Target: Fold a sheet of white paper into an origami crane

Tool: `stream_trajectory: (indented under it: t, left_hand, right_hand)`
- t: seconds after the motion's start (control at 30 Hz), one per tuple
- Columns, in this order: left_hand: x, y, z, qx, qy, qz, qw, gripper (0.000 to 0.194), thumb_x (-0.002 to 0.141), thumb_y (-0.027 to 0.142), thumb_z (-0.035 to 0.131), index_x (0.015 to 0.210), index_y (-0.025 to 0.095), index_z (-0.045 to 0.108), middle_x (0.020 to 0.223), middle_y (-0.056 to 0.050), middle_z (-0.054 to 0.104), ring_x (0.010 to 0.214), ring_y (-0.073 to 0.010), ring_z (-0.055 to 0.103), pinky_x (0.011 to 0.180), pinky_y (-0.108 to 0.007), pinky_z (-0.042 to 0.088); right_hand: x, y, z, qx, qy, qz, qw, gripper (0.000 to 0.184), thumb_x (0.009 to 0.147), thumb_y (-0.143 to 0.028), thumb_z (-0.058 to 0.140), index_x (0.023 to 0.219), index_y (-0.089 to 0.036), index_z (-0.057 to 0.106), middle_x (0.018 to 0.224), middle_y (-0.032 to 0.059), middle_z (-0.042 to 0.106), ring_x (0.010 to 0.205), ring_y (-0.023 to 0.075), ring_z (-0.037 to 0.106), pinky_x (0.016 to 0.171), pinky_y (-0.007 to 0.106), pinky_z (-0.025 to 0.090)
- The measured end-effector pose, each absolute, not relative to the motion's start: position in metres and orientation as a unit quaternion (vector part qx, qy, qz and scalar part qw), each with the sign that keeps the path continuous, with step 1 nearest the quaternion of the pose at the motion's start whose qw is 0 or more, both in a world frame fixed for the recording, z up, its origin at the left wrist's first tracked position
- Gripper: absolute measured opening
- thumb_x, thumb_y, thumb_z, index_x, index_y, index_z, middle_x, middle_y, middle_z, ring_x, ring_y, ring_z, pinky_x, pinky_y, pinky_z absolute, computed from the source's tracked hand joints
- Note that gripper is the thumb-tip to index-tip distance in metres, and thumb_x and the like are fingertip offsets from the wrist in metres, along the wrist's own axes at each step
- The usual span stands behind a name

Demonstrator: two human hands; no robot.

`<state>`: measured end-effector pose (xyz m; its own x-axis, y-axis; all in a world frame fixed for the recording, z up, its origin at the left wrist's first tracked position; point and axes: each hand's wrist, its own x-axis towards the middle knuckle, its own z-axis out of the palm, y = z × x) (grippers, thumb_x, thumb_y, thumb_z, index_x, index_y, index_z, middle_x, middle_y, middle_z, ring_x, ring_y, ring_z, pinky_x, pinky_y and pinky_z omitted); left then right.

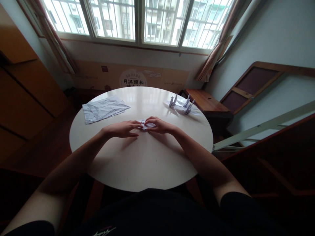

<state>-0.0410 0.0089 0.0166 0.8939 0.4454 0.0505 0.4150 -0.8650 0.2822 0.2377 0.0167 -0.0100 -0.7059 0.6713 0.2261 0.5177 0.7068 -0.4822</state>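
Observation:
A small piece of folded white paper (144, 126) lies on the round white table (147, 164), between my two hands. My left hand (123, 128) reaches it from the left, fingers stretched out with the tips on the paper's left side and the thumb held apart. From the right, my right hand (161, 125) curves its fingers over the paper, with the thumb at the near edge. The fingers partly cover the paper, so its exact folded shape is hidden.
Several folded paper cranes (173, 101) stand at the table's back right. Creased white sheets (104, 108) lie at the back left. Beyond the table are a wooden stool (206, 100), a printed cardboard panel (169, 77) and barred windows (159, 23).

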Motion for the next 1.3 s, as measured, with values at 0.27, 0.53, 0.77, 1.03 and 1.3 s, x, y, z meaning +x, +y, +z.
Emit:
stream_trajectory:
  t: [0.27, 0.53, 0.77, 1.03, 1.3]
  left_hand:
    - [-0.0403, 0.0081, 0.0185, 0.962, 0.230, 0.050, 0.137, 0.051, 0.099, 0.034, 0.064, 0.146, 0.017, 0.055, 0.150, -0.015, 0.054, 0.137, -0.0290, 0.054, 0.116, -0.039, 0.041]
    - [-0.0409, 0.0102, 0.0162, 0.964, 0.221, 0.060, 0.136, 0.050, 0.099, 0.037, 0.063, 0.146, 0.019, 0.055, 0.149, -0.015, 0.055, 0.134, -0.0290, 0.055, 0.114, -0.041, 0.042]
    - [-0.0405, 0.0091, 0.0170, 0.966, 0.216, 0.054, 0.135, 0.051, 0.100, 0.036, 0.062, 0.147, 0.019, 0.054, 0.151, -0.014, 0.053, 0.137, -0.0279, 0.053, 0.116, -0.039, 0.040]
    - [-0.0399, 0.0082, 0.0190, 0.964, 0.224, 0.049, 0.133, 0.051, 0.099, 0.035, 0.062, 0.147, 0.018, 0.053, 0.150, -0.015, 0.053, 0.136, -0.0287, 0.054, 0.115, -0.039, 0.041]
    - [-0.0408, 0.0083, 0.0183, 0.964, 0.224, 0.051, 0.135, 0.051, 0.099, 0.036, 0.062, 0.147, 0.020, 0.054, 0.151, -0.014, 0.053, 0.137, -0.0284, 0.053, 0.115, -0.039, 0.041]
  right_hand:
    - [0.2372, 0.0169, -0.0092, -0.331, -0.901, 0.201, 0.195, 0.033, 0.091, -0.036, 0.071, 0.120, -0.019, 0.072, 0.126, 0.0147, 0.064, 0.118, 0.0265, 0.062, 0.107, 0.047, 0.048]
    - [0.2368, 0.0155, -0.0083, -0.332, -0.904, 0.193, 0.190, 0.033, 0.092, -0.035, 0.070, 0.120, -0.018, 0.072, 0.126, 0.0154, 0.064, 0.119, 0.0267, 0.062, 0.107, 0.046, 0.048]
    - [0.2361, 0.0148, -0.0077, -0.334, -0.900, 0.197, 0.197, 0.032, 0.090, -0.034, 0.072, 0.119, -0.019, 0.072, 0.125, 0.0149, 0.065, 0.118, 0.0268, 0.062, 0.107, 0.046, 0.048]
    - [0.2366, 0.0157, -0.0085, -0.332, -0.900, 0.197, 0.202, 0.031, 0.090, -0.035, 0.072, 0.118, -0.020, 0.073, 0.124, 0.0137, 0.065, 0.117, 0.0263, 0.063, 0.106, 0.046, 0.049]
    - [0.2368, 0.0159, -0.0079, -0.332, -0.902, 0.195, 0.195, 0.032, 0.091, -0.034, 0.072, 0.119, -0.019, 0.073, 0.125, 0.0144, 0.065, 0.118, 0.0265, 0.062, 0.106, 0.046, 0.049]
